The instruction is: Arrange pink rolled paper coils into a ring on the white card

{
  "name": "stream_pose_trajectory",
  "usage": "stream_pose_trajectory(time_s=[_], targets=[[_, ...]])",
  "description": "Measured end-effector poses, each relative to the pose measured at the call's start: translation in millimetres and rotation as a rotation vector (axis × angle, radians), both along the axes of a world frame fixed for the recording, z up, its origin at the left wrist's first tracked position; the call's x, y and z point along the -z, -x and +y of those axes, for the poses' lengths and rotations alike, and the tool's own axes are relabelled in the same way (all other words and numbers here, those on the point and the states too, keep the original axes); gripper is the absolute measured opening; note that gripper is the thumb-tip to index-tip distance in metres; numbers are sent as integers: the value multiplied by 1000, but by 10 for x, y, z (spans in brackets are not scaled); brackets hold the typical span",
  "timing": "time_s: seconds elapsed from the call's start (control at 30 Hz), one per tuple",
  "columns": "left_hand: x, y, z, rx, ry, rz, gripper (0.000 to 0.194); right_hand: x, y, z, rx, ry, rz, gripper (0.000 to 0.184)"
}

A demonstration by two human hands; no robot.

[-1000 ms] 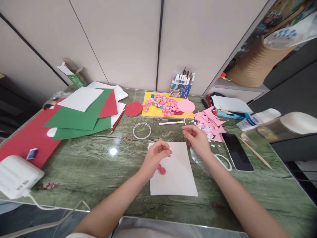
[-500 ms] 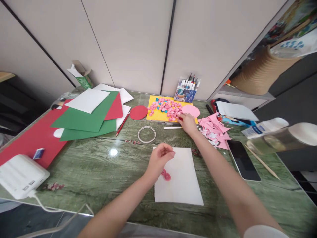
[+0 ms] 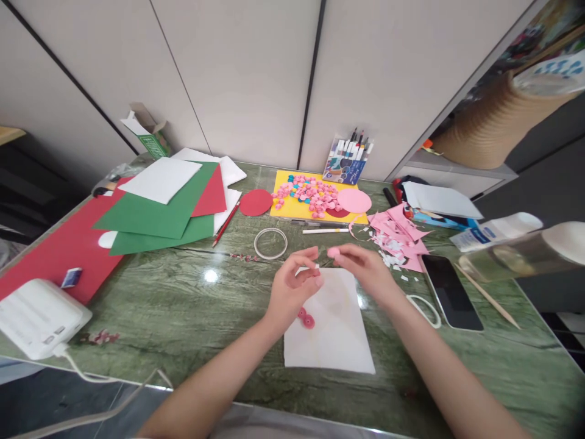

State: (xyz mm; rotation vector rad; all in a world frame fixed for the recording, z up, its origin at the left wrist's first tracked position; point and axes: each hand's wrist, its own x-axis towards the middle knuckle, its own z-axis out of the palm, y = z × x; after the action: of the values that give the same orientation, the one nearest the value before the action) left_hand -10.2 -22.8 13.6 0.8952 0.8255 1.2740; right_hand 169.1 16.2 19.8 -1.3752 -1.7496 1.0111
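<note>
My right hand pinches a small pink paper coil above the far edge of a white sheet. Facing it, my left hand has its thumb and fingers curled together, and a tiny white piece shows at the fingertips. Two darker pink coils lie side by side on the left part of the sheet, just below my left hand. Farther back, many pink, blue and yellow coils are heaped on a yellow card.
A tape roll lies left of the white pen. Pink scraps, a phone and a bottle are at right. Green card, red card and a white power bank occupy the left.
My right hand has come back from the coil heap toward my left hand with a pink paper coil in its fingers. My left hand stays over the sheet. A dark red disc now shows on the yellow card.
</note>
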Motion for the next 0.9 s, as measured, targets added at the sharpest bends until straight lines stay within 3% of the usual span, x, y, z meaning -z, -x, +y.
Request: stream_pose_trajectory(time_s=[0.1, 0.2, 0.33, 0.53, 0.7, 0.9], targets=[[-11, -102, -111, 29, -23, 4, 18, -98, 22, -450, 24, -25, 69, 19], [1, -204, -210, 1, -10, 20, 14, -74, 46, -671, 108, -164, 29, 19], [34, -265, -251, -65, -34, 63, 13, 37, 83, -735, 162, -288, -33, 28], [48, -257, -253, -54, -182, 146, 9, 114, 90, -773, 163, -390, -29, 35], [59, -240, -247, -18, -164, 106, 9, 86, 80, -783, 176, -294, 46, 24], [153, -185, -182, 170, -104, 37, 6, 84, 66, -699, 213, -23, 400, 8]])
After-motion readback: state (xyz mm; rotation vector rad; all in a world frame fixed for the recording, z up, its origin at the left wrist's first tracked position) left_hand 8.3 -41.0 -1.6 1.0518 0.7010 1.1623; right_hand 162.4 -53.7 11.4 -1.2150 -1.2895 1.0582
